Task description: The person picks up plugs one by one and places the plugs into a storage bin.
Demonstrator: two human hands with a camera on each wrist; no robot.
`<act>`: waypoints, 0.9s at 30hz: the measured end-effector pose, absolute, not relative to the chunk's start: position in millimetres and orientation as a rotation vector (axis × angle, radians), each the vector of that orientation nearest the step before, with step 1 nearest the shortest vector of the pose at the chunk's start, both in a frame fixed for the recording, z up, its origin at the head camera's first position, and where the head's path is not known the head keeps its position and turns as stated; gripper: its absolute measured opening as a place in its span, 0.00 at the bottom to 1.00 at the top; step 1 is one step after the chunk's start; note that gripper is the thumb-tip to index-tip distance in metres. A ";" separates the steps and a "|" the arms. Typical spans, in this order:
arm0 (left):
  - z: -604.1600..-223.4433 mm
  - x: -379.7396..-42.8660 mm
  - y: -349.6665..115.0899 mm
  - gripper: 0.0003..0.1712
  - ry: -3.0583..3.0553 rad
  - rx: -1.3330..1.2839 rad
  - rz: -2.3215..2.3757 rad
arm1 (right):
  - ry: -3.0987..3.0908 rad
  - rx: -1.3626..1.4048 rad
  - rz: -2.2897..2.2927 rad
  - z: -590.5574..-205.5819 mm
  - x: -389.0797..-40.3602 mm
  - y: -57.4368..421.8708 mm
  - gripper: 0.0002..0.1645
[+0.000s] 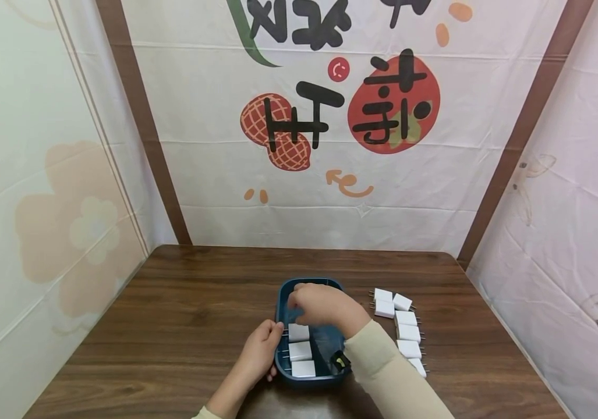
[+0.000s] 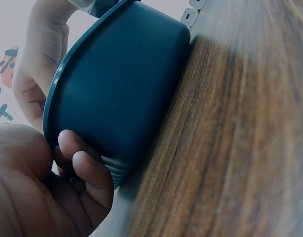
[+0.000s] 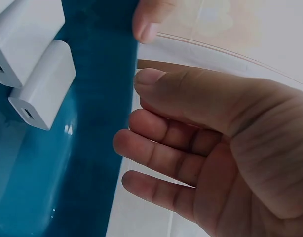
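Note:
A dark blue plastic box [image 1: 311,280] stands on the table. Inside it, several white charger plugs [image 1: 303,369] lie in a column along the left side, metal pins pointing left. My left hand [image 1: 257,351] grips the box's left edge, with fingers curled against the outer wall [image 2: 117,84] in the left wrist view. Over the far part of the box is my right hand [image 1: 325,305]. Its fingers are loosely bent and hold nothing visible in the right wrist view, where two charger plugs [image 3: 45,86] show clearly beside it. The right hand hides part of the box's interior.
To the right of the box, several more white charger plugs [image 1: 409,332] lie in a rough column on the brown wooden table [image 1: 199,291]. A small black item with a yellow mark [image 1: 339,361] sits at the box's near right corner. Printed cloth [image 1: 215,186] hangs behind the table.

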State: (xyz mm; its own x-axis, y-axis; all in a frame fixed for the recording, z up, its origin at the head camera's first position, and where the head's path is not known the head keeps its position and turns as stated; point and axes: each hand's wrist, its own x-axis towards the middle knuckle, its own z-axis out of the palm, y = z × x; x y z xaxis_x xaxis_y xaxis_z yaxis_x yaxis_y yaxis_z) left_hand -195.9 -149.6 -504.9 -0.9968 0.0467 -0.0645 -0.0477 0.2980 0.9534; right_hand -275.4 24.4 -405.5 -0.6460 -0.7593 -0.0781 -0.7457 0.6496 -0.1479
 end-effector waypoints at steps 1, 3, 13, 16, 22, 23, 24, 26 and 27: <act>-505.0 -195.9 -149.5 0.23 2.469 -0.002 1.815 | 2.731 -1.254 -0.154 -403.4 -274.2 25.1 0.20; -505.3 -195.8 -149.5 0.22 2.469 -0.002 1.815 | 2.734 -1.256 -0.153 -399.9 -272.6 26.9 0.20; -504.1 -195.7 -148.6 0.22 2.475 -0.006 1.822 | 2.749 -1.234 -0.188 -387.7 -271.0 39.7 0.19; -503.8 -195.5 -148.4 0.22 2.477 -0.014 1.818 | 2.758 -1.234 -0.205 -386.4 -270.4 46.4 0.18; -503.6 -195.2 -148.4 0.21 2.473 -0.026 1.806 | 2.813 -1.222 -0.216 -385.0 -266.1 61.5 0.18; -503.5 -195.2 -148.4 0.21 2.475 -0.026 1.805 | 2.826 -1.217 -0.217 -384.4 -264.7 64.0 0.18; -503.3 -195.2 -148.2 0.21 2.474 -0.027 1.807 | 2.837 -1.213 -0.215 -384.2 -263.5 66.5 0.18; -503.1 -195.6 -148.0 0.21 2.479 -0.027 1.809 | 2.854 -1.207 -0.218 -382.7 -261.0 71.3 0.18; -503.0 -195.7 -147.8 0.21 2.481 -0.027 1.812 | 2.859 -1.205 -0.226 -381.9 -259.9 73.6 0.18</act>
State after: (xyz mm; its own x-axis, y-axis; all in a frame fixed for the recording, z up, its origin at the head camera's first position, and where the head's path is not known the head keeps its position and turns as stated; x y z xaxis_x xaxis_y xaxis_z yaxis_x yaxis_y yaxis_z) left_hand -195.7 -147.8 -503.0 -0.9974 0.0271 -0.0663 -0.0549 0.3050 0.9508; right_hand -259.9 73.6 -381.9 -0.6996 -0.7140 0.0275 -0.7095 0.6895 -0.1456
